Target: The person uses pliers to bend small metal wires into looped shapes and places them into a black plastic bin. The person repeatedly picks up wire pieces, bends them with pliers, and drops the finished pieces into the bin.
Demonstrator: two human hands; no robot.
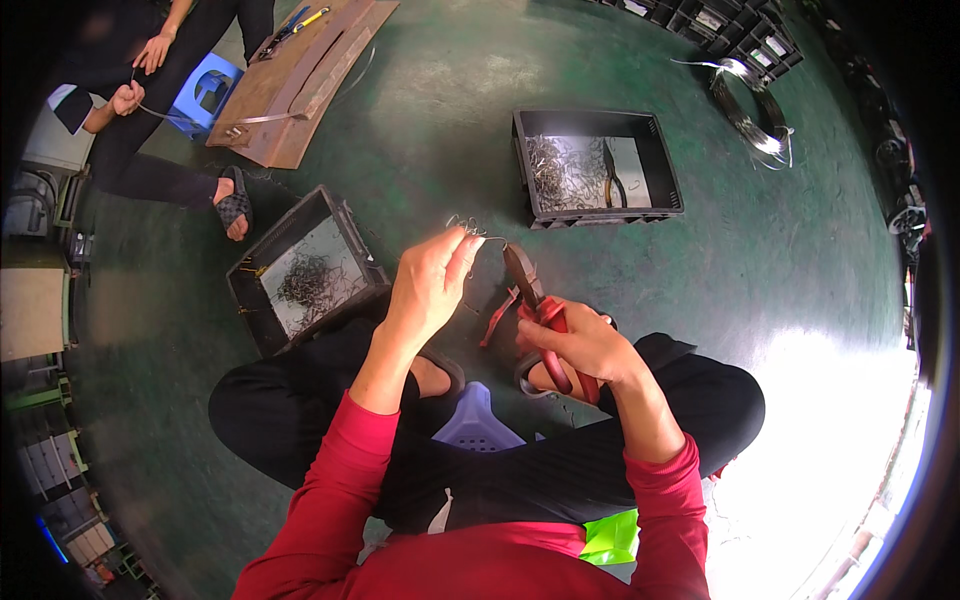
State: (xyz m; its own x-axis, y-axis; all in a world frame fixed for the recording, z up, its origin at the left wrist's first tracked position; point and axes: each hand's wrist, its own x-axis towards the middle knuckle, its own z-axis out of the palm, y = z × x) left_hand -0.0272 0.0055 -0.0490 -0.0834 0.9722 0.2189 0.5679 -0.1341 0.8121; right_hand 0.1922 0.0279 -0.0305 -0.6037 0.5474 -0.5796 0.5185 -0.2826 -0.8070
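My left hand is closed in a pinch on several thin bent wire pieces. From its fingertips one curved wire reaches toward the jaw tips of a pair of red-handled pliers. Whether the jaws grip that wire is too small to tell. My right hand is wrapped around the pliers' handles, jaws pointing up and away from me. A slim red piece shows just left of the pliers; what it belongs to is unclear.
A black crate with many small wire pieces stands at left. Another crate farther right holds wire pieces and pliers. A wire coil lies far right. At upper left, another person handles a metal strip near a board and blue stool.
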